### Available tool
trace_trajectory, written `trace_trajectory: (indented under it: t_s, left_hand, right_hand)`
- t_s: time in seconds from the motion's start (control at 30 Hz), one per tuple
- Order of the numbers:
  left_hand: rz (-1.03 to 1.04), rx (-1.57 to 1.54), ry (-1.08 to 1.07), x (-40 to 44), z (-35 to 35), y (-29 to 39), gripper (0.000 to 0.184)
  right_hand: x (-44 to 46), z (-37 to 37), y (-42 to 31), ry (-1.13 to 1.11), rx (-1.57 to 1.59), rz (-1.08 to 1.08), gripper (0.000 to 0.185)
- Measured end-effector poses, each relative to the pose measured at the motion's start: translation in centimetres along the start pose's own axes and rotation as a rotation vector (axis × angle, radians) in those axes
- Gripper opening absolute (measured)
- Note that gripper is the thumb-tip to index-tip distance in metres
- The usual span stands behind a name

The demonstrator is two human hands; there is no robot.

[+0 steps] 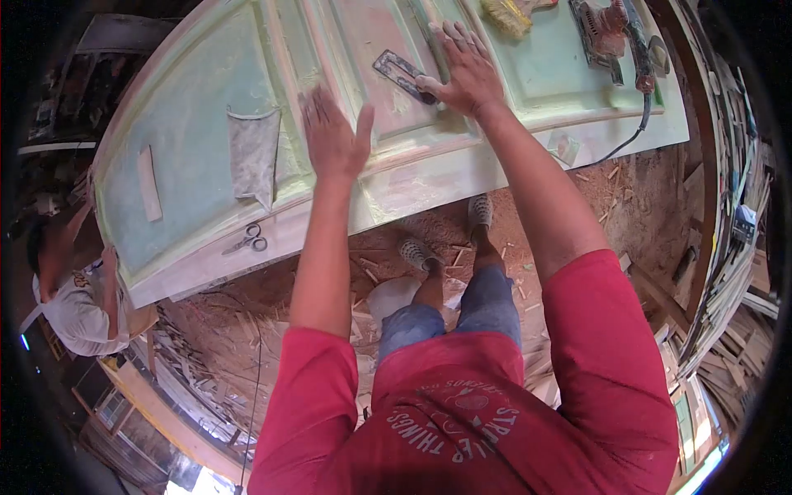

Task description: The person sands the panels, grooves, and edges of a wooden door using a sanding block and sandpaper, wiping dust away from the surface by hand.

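A pale green panelled door [202, 91] with raised mouldings lies in front of me, dusted over. My left hand [337, 136] is over its middle, fingers stretched and slightly blurred, holding nothing. To the right, my right hand [468, 73] is spread open. Its thumb reaches the near end of a dark, flat hand sanding block [400, 73]; whether it touches the block I cannot tell. Left of my left hand lies a dusty cloth bag [253, 153]. A pair of scissors [247, 239] rests by the near edge.
A corded power sander [601, 33] lies at the far right, its cable hanging over the edge. Near it is a bristle brush [506, 18]. A thin wood strip [149, 183] lies at left. Another person [78, 305] is beside the left end. Wood scraps [247, 326] litter the floor.
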State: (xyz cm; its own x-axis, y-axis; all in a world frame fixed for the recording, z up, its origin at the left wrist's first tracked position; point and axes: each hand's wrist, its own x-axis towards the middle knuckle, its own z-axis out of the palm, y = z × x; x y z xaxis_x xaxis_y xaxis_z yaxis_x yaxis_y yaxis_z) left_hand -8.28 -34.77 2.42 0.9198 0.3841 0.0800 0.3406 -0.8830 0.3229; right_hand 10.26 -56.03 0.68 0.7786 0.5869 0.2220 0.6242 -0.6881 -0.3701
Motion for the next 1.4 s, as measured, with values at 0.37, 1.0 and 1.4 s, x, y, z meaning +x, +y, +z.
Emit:
trace_trajectory:
  t_s: [0.37,1.0,1.4]
  left_hand:
    - [-0.019,0.033,0.024,1.7,-0.3,0.6,0.102]
    - [0.066,0.047,-0.009,-7.3,-1.2,1.6,0.103]
    - [0.050,0.039,-0.025,-2.6,1.2,-1.5,0.105]
  right_hand:
    - [-0.2,0.1,0.0,-0.012,-0.013,0.036,0.106]
    - [0.3,-0.2,-0.3,-0.011,-0.005,0.035,0.104]
    - [0.1,-0.2,-0.2,-0.041,-0.029,0.044,0.105]
